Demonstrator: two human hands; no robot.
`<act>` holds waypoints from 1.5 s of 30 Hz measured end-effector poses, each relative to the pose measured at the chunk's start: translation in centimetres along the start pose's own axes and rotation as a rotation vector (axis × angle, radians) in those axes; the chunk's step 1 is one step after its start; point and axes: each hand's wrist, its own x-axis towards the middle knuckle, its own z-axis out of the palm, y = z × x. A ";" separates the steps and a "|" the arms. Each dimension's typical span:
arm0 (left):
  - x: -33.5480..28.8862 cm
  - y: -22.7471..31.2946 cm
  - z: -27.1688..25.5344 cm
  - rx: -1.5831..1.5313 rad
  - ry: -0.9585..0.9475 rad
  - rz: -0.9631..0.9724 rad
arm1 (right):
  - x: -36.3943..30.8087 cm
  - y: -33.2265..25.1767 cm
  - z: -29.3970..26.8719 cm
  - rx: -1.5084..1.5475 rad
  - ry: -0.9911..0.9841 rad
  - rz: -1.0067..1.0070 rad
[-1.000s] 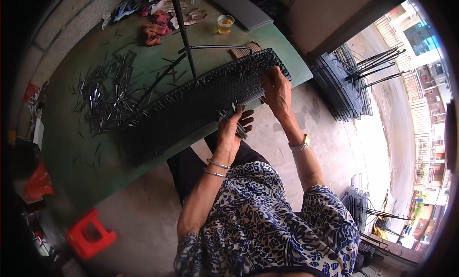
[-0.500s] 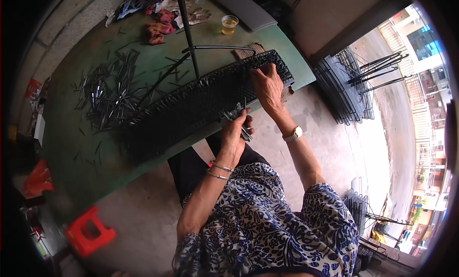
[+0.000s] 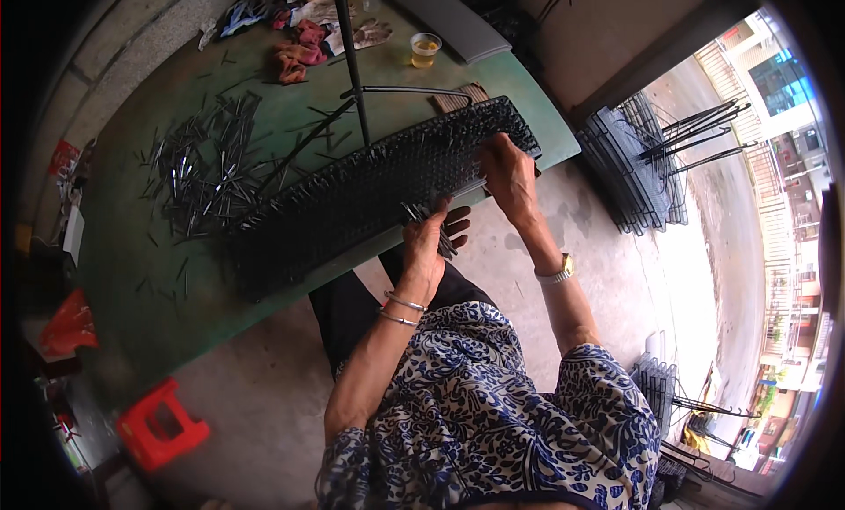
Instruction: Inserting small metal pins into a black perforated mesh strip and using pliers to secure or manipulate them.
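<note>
A long black wire-mesh rack lies slantwise along the near edge of the table, its far rim lined with short dark pieces. Below its near edge, my left hand is closed round a bunch of short dark strips. My right hand is at the right end of the mesh, fingers pinched together and pointing down at it. What sits between those fingertips is hidden. Left of the rack, a loose heap of similar dark strips is spread over the table.
The green table holds crumpled gloves, a cup of yellow liquid and a grey panel. A dark upright rod rises behind the rack. Stacked wire racks stand right; a red stool is at lower left.
My right hand has moved a little right and toward me over the mesh. My left hand stays near the same place, its strips tilted differently, with some fingers spread slightly.
</note>
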 end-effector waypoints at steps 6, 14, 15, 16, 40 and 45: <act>0.5 -0.6 -0.3 -0.082 0.005 -0.081 | 2.3 1.9 2.5 -0.182 0.272 -0.246; 0.7 -0.9 -1.0 -0.055 -0.064 -0.025 | 1.9 2.1 3.4 -0.555 0.146 -0.134; 0.6 -0.8 -0.7 -0.060 -0.075 -0.018 | 1.8 2.2 3.3 -0.583 0.122 -0.110; 0.3 -0.6 -0.5 -0.062 -0.073 -0.017 | 1.8 1.7 3.2 -0.583 0.120 -0.111; -1.8 3.3 -1.1 0.280 -0.306 -0.093 | -1.7 -2.8 -1.0 0.296 -0.544 0.249; -2.6 4.3 -0.7 0.381 -0.285 -0.092 | -1.6 -3.3 -0.9 0.324 -0.559 0.239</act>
